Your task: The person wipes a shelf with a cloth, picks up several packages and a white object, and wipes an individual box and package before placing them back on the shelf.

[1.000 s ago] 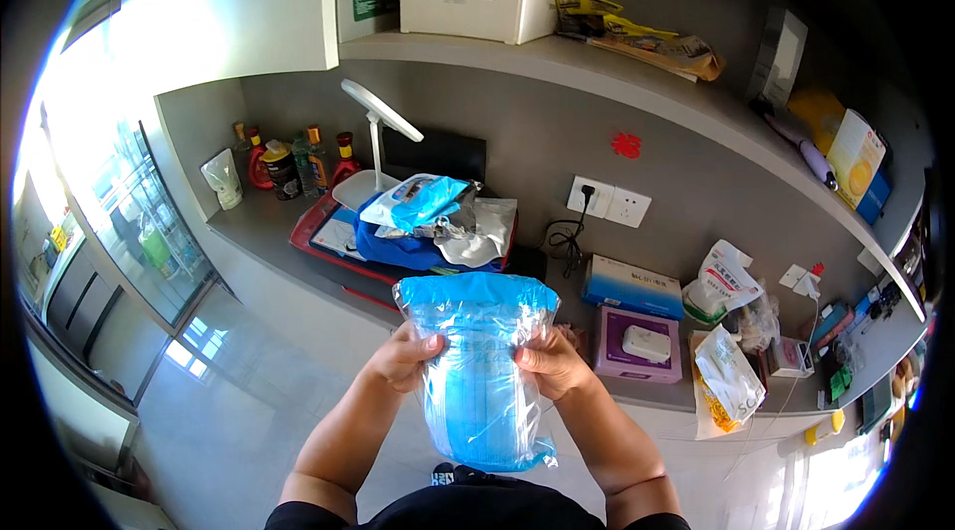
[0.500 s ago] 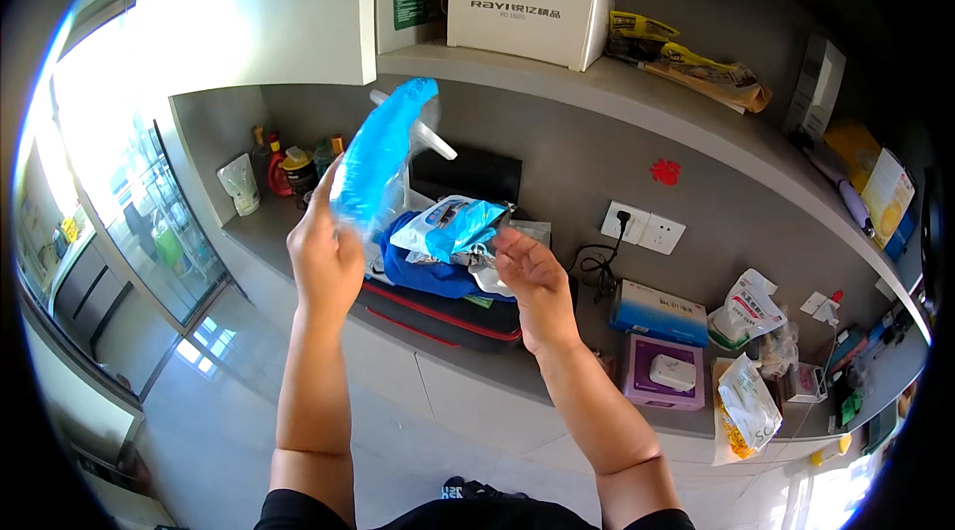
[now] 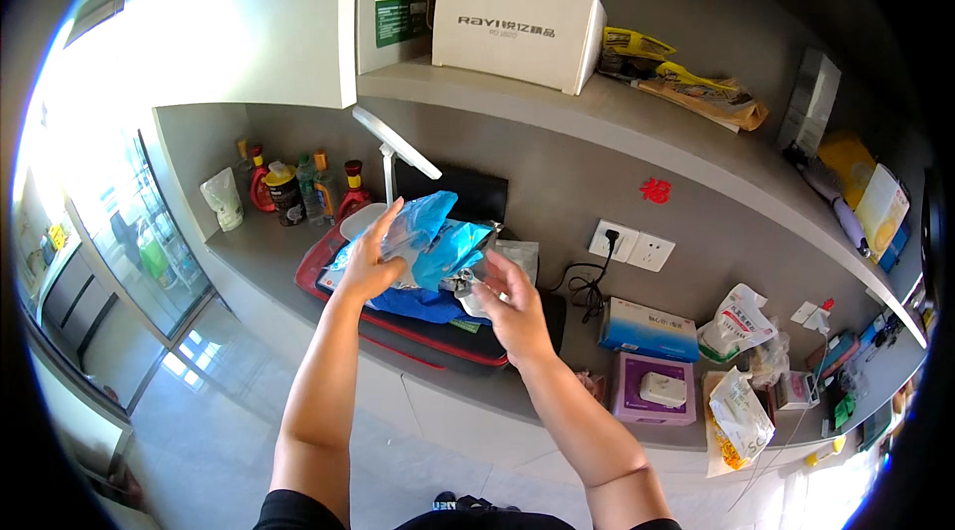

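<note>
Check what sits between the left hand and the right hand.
In the head view, a clear-and-blue plastic package lies between the left hand and the right hand, with a crumpled blue plastic packet nearer the right hand.

Left grip (image 3: 370, 262): pinching a blue-and-clear plastic package (image 3: 426, 217), held tilted. Right grip (image 3: 509, 306): fingers spread, loosely curled, near a silver packet (image 3: 523, 251); contact unclear. Below: blue cloth (image 3: 423, 308) atop a black case (image 3: 463, 352) with red trim. Table (image 3: 244, 250): white lamp (image 3: 398, 144), assorted bottles, blue-and-white box (image 3: 649, 333), purple box (image 3: 637, 409) bearing a white device (image 3: 664, 389). Shelf (image 3: 477, 97), above: white carton (image 3: 512, 38), yellow packets (image 3: 637, 45). Wall: red cut-out (image 3: 656, 191), sockets (image 3: 652, 253).
</note>
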Motion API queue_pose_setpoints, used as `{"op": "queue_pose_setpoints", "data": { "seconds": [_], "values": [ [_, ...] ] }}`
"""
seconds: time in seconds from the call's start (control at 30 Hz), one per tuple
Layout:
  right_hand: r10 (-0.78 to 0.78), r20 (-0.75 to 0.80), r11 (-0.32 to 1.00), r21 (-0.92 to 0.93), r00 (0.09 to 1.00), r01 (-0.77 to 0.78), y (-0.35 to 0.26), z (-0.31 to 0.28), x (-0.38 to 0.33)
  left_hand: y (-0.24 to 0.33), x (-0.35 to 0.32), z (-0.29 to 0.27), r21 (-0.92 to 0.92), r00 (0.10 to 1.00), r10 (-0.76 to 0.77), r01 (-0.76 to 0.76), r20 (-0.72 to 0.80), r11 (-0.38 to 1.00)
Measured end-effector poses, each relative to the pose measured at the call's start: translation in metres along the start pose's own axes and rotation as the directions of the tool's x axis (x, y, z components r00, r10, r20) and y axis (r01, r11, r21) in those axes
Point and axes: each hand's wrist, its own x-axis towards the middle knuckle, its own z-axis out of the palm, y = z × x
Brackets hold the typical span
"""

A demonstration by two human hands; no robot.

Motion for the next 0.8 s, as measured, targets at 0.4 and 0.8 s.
{"op": "queue_pose_setpoints", "data": {
  "seconds": [0.4, 0.8],
  "values": [
    [-0.28, 0.281, 0.607, -0.689, 0.918, 0.396, -0.008, 0.025, 0.014, 0.008, -0.003, 0.019, 0.187, 0.975, 0.216, -0.203, -0.051, 0.961],
    [-0.927, 0.338, -0.181, -0.783, 0.163, 0.595, -0.255, -0.134, 0.023, 0.285, 0.038, 0.056, 0.268, 0.384, 0.884, -0.851, -0.267, 0.451]
  ]
}}
